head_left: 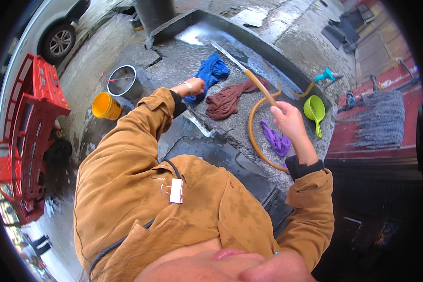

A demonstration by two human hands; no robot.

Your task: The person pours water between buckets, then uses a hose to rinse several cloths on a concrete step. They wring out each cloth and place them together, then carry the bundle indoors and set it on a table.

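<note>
My right hand (pixel 285 114) grips an orange-brown rubber hose (pixel 259 84), and water shoots from its end towards the foamy far side of a concrete wash slab. The hose loops down beside the hand. My left hand (pixel 196 86) is at the near end of a wet blue cloth (pixel 214 68) on the slab; its fingers look closed on the fabric. A crumpled brown cloth (pixel 224 102) lies between my hands. Nearer my right wrist is a purple cloth (pixel 276 139). A lime-green dipper (pixel 313 107) rests to the right of that hand.
A raised concrete rim (pixel 246 35) borders the slab. A yellow bucket (pixel 106 105) and a metal-rimmed bucket (pixel 122 81) stand at left, near a red cargo vehicle (pixel 31 134) and a parked car (pixel 38 38). A teal tap fitting (pixel 325 75) and a grey mop head (pixel 382 120) are at right.
</note>
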